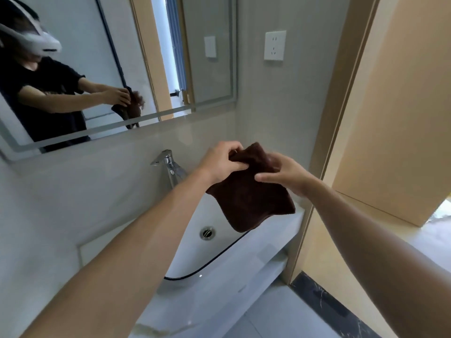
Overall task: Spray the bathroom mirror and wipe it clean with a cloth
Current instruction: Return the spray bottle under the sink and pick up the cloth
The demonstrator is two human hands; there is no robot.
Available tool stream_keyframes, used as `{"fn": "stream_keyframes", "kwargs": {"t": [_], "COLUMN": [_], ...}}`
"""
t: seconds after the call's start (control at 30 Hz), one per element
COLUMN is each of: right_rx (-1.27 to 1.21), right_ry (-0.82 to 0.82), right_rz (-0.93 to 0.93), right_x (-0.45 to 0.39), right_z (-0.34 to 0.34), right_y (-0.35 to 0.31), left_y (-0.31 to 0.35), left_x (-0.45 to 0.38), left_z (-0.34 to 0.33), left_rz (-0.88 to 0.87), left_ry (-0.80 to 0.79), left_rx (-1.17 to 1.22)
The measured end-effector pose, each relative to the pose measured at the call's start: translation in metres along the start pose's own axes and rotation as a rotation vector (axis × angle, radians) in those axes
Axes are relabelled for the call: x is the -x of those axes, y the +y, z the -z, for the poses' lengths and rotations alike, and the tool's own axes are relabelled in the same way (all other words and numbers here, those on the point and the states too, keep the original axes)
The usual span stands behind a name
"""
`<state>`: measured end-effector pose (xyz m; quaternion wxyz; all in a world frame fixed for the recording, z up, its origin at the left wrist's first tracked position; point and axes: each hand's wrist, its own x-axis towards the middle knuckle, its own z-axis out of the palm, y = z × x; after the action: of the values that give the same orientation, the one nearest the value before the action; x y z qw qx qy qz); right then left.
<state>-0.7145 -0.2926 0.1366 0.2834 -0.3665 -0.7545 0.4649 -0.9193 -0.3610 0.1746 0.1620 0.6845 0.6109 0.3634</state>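
Brown terry cloth [249, 203] hangs between both hands over the sink [219, 250]. The left hand [220, 162] pinches its top edge with curled fingers, and the right hand [284, 173] grips the neighbouring fold from two o'clock, thumb stretched across the front, probably to bunch it into a wiping pad. A tap [170, 164] stands at nine o'clock of the hands. The mirror [117, 69] sits well apart at eleven o'clock, untouched. No spray bottle is in view. A wall socket [275, 45] lies at one o'clock.
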Motion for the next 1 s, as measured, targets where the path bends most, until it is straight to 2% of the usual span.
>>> {"fn": "stream_keyframes", "kwargs": {"t": [0.07, 0.13, 0.2, 0.33, 0.43, 0.6, 1.0], "right_rx": [0.247, 0.257, 0.315, 0.595, 0.671, 0.635, 0.511], "right_ry": [-0.044, 0.088, 0.169, 0.153, 0.172, 0.276, 0.386], "right_rz": [-0.129, -0.193, -0.142, -0.026, -0.025, -0.113, -0.302], "right_x": [0.016, 0.022, 0.02, 0.022, 0.033, 0.066, 0.142], "right_z": [0.012, 0.026, 0.042, 0.076, 0.103, 0.14, 0.184], "right_y": [0.018, 0.029, 0.027, 0.006, 0.011, 0.06, 0.222], "left_y": [0.0, 0.0, 0.002, 0.016, 0.027, 0.041, 0.041], "left_x": [0.0, -0.002, -0.008, -0.016, -0.018, -0.022, -0.019], "left_z": [-0.002, -0.005, -0.009, -0.037, -0.067, -0.126, -0.297], "left_rz": [0.001, 0.01, 0.025, -0.001, -0.022, -0.04, -0.023], "left_ry": [0.037, 0.068, 0.076, -0.005, 0.037, -0.004, -0.339], "left_rx": [0.113, 0.148, 0.078, -0.157, -0.276, -0.203, -0.03]}}
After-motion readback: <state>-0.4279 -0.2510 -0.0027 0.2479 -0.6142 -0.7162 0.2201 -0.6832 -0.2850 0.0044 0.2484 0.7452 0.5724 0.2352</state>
